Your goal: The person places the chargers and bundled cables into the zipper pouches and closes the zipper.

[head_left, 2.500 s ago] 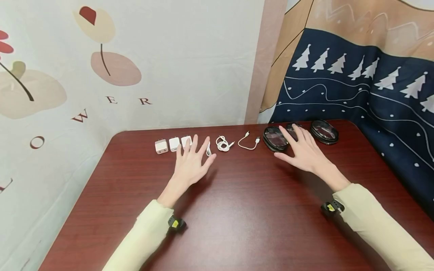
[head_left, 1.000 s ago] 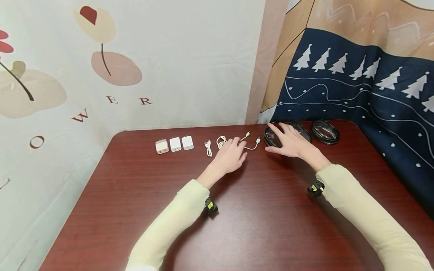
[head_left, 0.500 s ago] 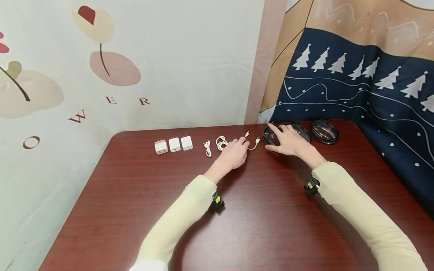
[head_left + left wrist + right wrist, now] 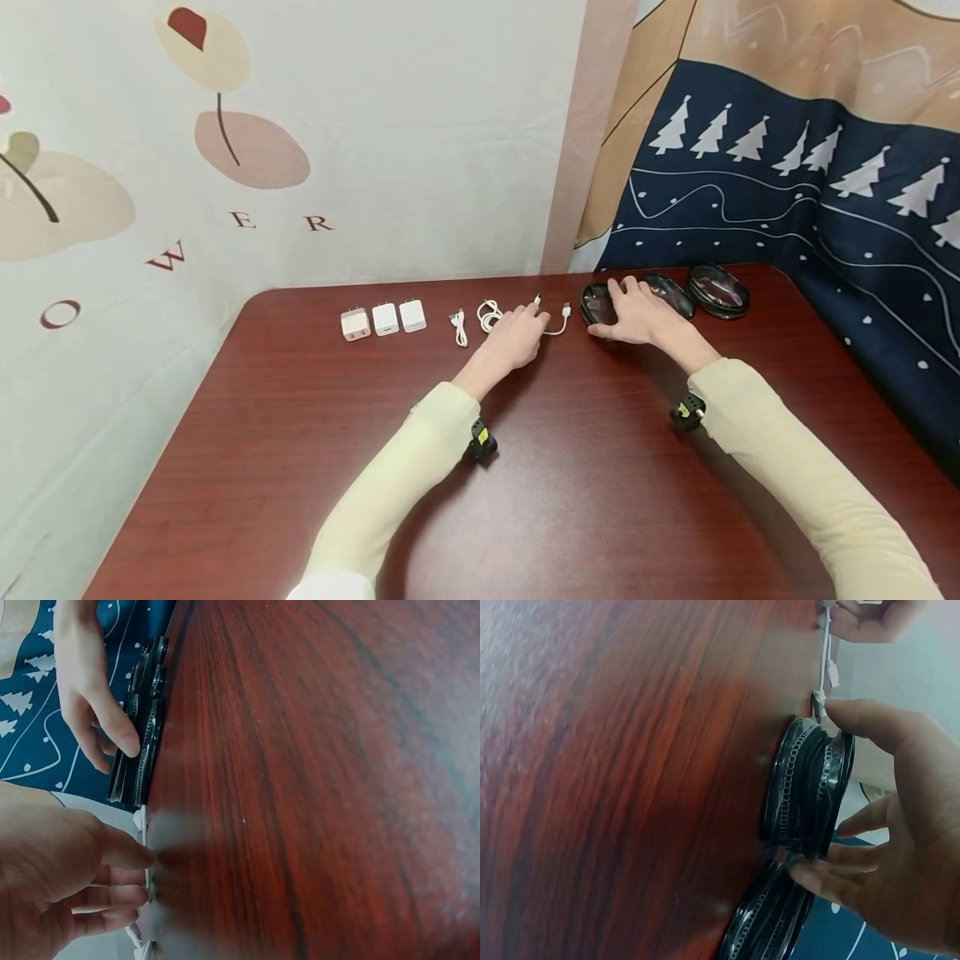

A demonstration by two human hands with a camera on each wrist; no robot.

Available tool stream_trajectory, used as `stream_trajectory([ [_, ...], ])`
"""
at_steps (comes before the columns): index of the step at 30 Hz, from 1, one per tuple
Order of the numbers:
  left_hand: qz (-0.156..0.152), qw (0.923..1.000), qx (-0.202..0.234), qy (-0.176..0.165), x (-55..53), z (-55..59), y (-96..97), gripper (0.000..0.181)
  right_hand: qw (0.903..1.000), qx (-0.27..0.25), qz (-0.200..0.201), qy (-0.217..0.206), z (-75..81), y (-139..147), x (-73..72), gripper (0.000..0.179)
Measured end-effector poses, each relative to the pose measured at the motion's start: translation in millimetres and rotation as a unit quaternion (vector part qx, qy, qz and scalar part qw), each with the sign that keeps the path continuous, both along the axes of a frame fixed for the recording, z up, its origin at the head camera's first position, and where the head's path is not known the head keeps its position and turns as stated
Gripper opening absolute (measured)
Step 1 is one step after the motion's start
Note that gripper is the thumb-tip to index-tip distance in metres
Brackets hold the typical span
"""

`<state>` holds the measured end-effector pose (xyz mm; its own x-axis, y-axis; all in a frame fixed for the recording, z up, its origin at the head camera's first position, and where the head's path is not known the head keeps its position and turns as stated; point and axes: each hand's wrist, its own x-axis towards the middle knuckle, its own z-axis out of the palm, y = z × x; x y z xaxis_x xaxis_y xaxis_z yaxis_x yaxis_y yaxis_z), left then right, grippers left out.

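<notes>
1. Since our left hand [image 4: 512, 337] appears to pinch the short white cable [image 4: 566, 309] with narrow, bent fingers, a weak grip is our main worry there: the cord is thin, and a slack pinch could let it slide out.
2. The coiled white cable [image 4: 489, 315] lies just beside our left knuckles; we could drag it along if a loose end catches a loop.
3. Our right hand [image 4: 641, 317] reaches wide around the leftmost black case [image 4: 597, 307], thumb at 1 end and fingers at the other. Its rim looks smooth and rounded, so an uneven squeeze could make it slip; how hard we press, we cannot tell.
4. Just beside those fingers sits the middle black case [image 4: 670, 293]; a careless lift might knock it into the right black case [image 4: 718, 292].
5. A plug [image 4: 820, 700] lies near our right thumb, so shifting our 2 hands together could foul it.
6. These things lie close to the table's [image 4: 600, 467] back edge; a backward push could send 1 off, toward the wall cloth [image 4: 420, 192].
</notes>
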<state>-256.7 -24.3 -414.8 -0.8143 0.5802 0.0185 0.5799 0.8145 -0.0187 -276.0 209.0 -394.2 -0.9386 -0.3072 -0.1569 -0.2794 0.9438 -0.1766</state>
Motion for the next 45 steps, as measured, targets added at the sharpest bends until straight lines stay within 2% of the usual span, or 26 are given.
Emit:
stream_trajectory([
  [3,0.003,0.9999,-0.005,-0.009,0.2,0.0,0.9,0.028,0.9997,-0.008,-0.016,-0.013,0.7,-3.0,1.8,0.102],
  [10,0.007,0.9996,-0.010,-0.027,1.8,0.0,1.1,0.031,0.9981,-0.021,-0.057,-0.009,-3.5,-7.0,0.6,0.103],
  [17,0.008,0.9997,-0.010,-0.019,3.5,-0.1,0.9,0.032,0.9960,-0.028,-0.085,-0.006,-2.0,-7.2,-0.7,0.102],
  [25,0.014,0.9998,0.000,-0.016,4.4,-0.9,-1.9,0.032,0.9860,-0.121,-0.110,-0.033,1.1,-4.2,2.7,0.102],
  [30,0.003,0.9997,0.022,0.003,5.4,-1.7,-4.9,0.025,0.9790,-0.169,-0.109,-0.037,0.2,-0.5,4.5,0.100],
  [38,-0.010,0.9964,0.080,0.027,10.2,0.4,-12.2,0.006,0.9710,-0.212,-0.098,-0.050,2.5,6.1,9.9,0.100],
  [45,-0.023,0.9890,0.141,0.041,11.6,0.8,-18.8,0.008,0.9657,-0.235,-0.093,-0.059,4.1,10.8,14.4,0.099],
])
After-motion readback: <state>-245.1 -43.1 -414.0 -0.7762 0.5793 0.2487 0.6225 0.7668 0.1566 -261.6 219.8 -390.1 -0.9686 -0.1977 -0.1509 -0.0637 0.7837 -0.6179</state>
